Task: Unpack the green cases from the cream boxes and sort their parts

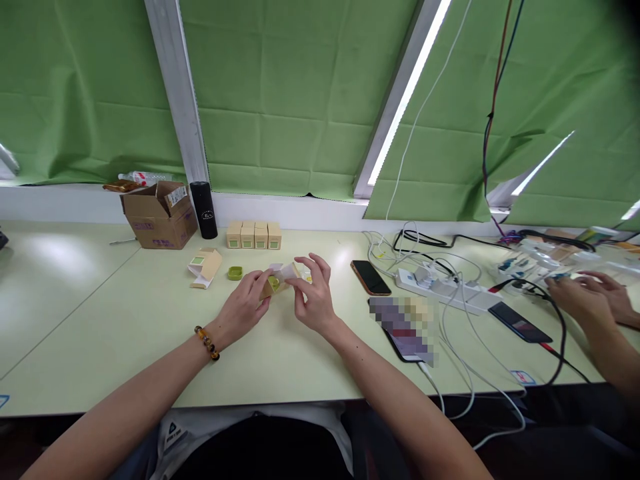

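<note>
Left hand point(246, 301) and right hand point(313, 293) grip a small tan box point(278, 280) at the tabletop point(125, 320) centre; green lid point(235, 273) at ten o'clock; four boxes point(254, 235) at twelve; phone point(371, 277) at three.

A pale green surface point(125, 320) carries an open cardboard box point(159, 217) at the back left, a black tumbler point(204, 210) just beside it, and a row of four small tan boxes point(253, 235). Nearer lie an opened tan carton point(205, 267) and a green lid point(235, 273). To the right are a phone point(371, 277), a white power strip point(440, 287) and tangled cables point(465, 347).
</note>
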The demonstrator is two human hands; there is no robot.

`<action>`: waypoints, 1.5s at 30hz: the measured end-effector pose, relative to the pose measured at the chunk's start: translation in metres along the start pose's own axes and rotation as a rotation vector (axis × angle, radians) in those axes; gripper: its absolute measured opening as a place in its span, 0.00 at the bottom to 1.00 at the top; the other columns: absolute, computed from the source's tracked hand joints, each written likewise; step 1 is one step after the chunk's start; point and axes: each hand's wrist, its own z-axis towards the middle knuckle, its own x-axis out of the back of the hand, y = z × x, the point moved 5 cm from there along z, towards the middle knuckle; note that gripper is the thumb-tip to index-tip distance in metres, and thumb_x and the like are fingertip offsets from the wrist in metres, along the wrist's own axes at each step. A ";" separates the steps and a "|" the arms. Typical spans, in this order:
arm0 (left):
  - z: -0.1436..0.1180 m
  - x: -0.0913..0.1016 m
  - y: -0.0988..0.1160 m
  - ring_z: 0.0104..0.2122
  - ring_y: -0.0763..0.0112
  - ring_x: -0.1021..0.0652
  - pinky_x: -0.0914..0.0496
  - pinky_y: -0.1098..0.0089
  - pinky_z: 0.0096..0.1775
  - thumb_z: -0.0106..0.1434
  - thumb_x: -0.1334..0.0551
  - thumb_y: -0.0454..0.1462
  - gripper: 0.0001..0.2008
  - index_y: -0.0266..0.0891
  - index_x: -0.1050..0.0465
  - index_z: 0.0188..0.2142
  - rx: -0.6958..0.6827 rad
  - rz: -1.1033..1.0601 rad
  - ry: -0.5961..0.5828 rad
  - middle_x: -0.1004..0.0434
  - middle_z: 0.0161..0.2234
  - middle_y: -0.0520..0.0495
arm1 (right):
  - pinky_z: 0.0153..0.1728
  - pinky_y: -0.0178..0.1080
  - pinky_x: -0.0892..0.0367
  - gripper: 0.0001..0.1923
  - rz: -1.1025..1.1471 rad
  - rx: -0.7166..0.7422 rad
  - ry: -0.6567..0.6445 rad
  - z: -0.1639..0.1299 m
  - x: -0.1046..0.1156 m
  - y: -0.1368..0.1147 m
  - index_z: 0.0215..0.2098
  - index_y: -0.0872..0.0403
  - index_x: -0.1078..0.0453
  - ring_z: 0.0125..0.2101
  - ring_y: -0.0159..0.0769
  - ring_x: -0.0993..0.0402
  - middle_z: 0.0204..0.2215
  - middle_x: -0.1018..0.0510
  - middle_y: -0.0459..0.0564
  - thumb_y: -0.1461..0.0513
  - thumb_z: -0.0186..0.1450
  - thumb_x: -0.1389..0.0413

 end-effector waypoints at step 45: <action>0.005 0.017 -0.042 0.62 0.53 0.27 0.28 0.49 0.60 0.73 0.40 0.41 0.28 0.43 0.45 0.69 0.343 -0.488 0.287 0.30 0.62 0.34 | 0.25 0.36 0.32 0.20 0.816 -1.035 -0.290 -0.025 -0.049 0.048 0.29 0.52 0.31 0.24 0.32 0.29 0.23 0.26 0.43 0.47 0.55 0.31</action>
